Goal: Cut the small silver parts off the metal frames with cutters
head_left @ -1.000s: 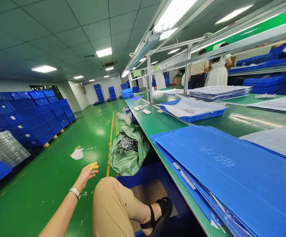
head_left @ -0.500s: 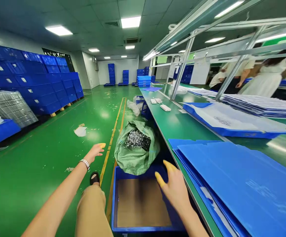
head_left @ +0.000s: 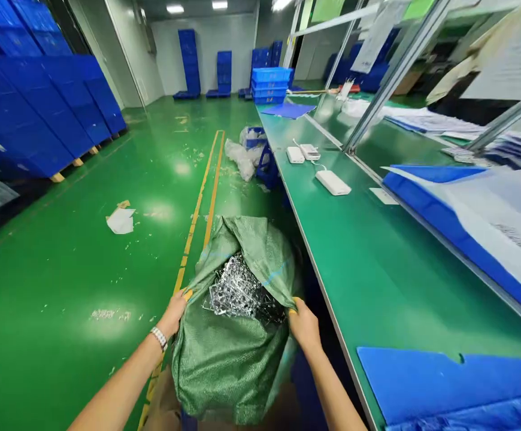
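A green woven sack (head_left: 229,365) stands in front of me with its mouth open. Inside it lies a tangled heap of shiny dark scrap pieces (head_left: 241,287), too small to identify. My left hand (head_left: 175,312) is closed on the left edge of the sack's mouth. On the opposite side my right hand (head_left: 304,323) grips the right edge. Yellow coverings show on the fingertips of both hands. The sack's lower part covers most of the blue bin beneath it.
Along my right runs a long green-topped workbench (head_left: 332,239) with white devices (head_left: 332,182) and blue sheets (head_left: 449,383). Clear plastic bags (head_left: 242,157) lie beyond the sack. Stacked blue crates (head_left: 54,108) stand at left. White scrap (head_left: 121,220) lies on the floor.
Both hands were open and apart from the sack; now each holds an edge of its mouth. The sack is nearer and covers the blue bin. My view has shifted forward and down.
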Demonstrator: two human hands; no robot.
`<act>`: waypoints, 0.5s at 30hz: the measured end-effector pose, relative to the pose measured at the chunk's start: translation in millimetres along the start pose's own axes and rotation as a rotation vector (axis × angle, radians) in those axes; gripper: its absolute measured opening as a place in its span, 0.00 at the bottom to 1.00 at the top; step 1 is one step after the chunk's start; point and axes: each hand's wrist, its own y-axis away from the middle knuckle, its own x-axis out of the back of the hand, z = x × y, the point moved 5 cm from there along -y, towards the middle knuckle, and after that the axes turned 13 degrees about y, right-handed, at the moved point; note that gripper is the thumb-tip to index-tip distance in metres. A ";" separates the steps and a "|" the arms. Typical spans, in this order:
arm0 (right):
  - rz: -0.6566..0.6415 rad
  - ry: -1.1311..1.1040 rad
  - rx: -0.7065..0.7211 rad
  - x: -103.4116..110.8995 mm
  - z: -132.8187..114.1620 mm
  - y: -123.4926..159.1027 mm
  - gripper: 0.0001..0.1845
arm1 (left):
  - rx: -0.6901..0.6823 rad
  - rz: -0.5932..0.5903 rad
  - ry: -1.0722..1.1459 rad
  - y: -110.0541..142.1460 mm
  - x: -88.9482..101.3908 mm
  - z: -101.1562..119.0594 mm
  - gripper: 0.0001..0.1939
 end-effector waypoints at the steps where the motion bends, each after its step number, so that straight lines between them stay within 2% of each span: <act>1: -0.002 -0.071 -0.032 11.5 -3.1 -7.3 0.19 | 0.001 0.019 0.059 1.5 2.5 19.5 0.24; 3: 0.025 -0.211 -0.098 46.6 -14.0 -29.5 0.21 | -0.026 0.053 0.156 -1.7 6.3 69.3 0.25; 6: 0.088 -0.389 -0.152 113.9 -32.6 -73.0 0.20 | -0.086 0.096 0.262 -21.4 10.5 143.5 0.26; 7: 0.102 -0.428 -0.161 133.9 -37.2 -83.7 0.20 | -0.101 0.122 0.293 -28.2 13.9 160.9 0.26; 9: 0.127 -0.475 -0.187 160.0 -44.0 -90.5 0.19 | -0.105 0.187 0.344 -36.1 25.5 179.0 0.24; 11: 0.141 -0.501 -0.221 162.5 -52.1 -78.1 0.18 | -0.065 0.243 0.375 -34.4 39.5 179.6 0.20; 13: 0.115 -0.504 -0.227 147.6 -68.3 -58.3 0.16 | 0.007 0.261 0.388 -28.4 46.3 176.2 0.16; 15: 0.027 -0.396 -0.099 131.5 -96.2 -48.7 0.17 | 0.078 0.246 0.397 -29.8 38.5 180.3 0.16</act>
